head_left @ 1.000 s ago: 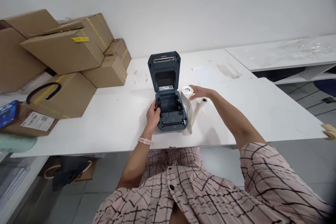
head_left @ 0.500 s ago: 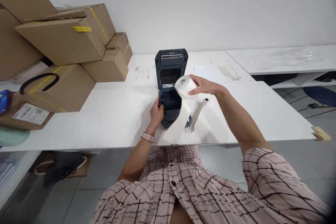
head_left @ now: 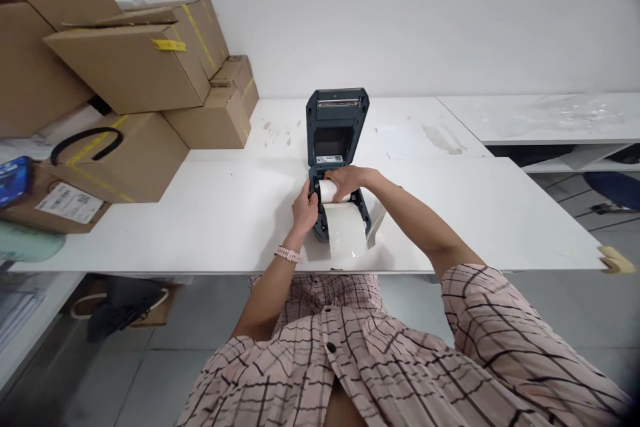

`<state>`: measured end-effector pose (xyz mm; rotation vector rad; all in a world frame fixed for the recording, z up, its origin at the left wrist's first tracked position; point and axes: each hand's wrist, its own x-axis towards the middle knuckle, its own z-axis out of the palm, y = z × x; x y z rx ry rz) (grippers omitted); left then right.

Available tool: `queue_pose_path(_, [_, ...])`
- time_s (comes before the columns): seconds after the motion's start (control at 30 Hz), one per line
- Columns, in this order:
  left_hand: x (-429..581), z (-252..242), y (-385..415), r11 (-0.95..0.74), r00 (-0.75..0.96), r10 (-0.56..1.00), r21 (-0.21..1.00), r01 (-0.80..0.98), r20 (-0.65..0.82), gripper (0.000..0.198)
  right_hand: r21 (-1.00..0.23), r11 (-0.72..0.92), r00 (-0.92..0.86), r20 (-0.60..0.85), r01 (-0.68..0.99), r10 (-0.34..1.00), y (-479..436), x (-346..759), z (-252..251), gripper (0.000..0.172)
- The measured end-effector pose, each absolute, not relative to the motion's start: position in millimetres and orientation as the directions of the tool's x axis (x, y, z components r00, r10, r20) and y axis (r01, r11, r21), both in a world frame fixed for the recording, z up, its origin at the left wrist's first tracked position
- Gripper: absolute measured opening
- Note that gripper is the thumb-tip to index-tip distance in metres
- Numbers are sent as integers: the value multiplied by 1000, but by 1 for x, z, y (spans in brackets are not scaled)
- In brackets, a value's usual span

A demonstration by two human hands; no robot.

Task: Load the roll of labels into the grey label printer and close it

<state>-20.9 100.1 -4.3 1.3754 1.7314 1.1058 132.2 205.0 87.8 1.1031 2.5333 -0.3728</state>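
Note:
A dark label printer (head_left: 334,121) stands on the white table with its lid tipped up. Inside its lower half lies a white label roll (head_left: 328,191); its loose strip (head_left: 346,232) runs out over the front edge towards me. My right hand (head_left: 346,181) is closed around the roll from above, thumb and fingers on either side. My left hand (head_left: 305,208) grips the printer's left side, with the fingertips at the inner edge. To the printer's right, a second strip of pale paper (head_left: 376,223) lies partly hidden behind my right forearm.
Cardboard boxes (head_left: 135,70) are piled at the left, with a black curved handle (head_left: 87,140) and a phone (head_left: 15,181) near them. Clear plastic (head_left: 560,110) lies on the far right surface. The table's front edge (head_left: 210,272) is close to my body.
My right hand has brought the label roll left and down into the printer. The strip now lies over the printer's front. My left hand stays at the printer's left side.

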Motion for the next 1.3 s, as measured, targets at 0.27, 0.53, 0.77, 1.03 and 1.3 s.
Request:
queue_pose_path(0.27, [-22,-5,98,100,-246,969,917,387,-1,61,-365,763,-803,66,533,592,117,175,68,51])
queue_pose_path(0.53, [-22,-9,98,50,-222,975,942,331,26,61,-369,704,-659,262,607,705,41,174,20,47])
queue_pose_path(0.77, [-22,-11,100,43,-208,978,961,272,15,61,-352,715,-666,268,605,696,41,170,20,52])
queue_pose_path(1.03, [-3,5,41,173,-186,972,971,163,-142,83,-569,662,-686,219,488,694,44,184,27,57])
queue_pose_path(1.3, [1,-1,7,185,-123,978,972,142,-168,106,-810,521,-160,496,268,853,210,201,96,77])
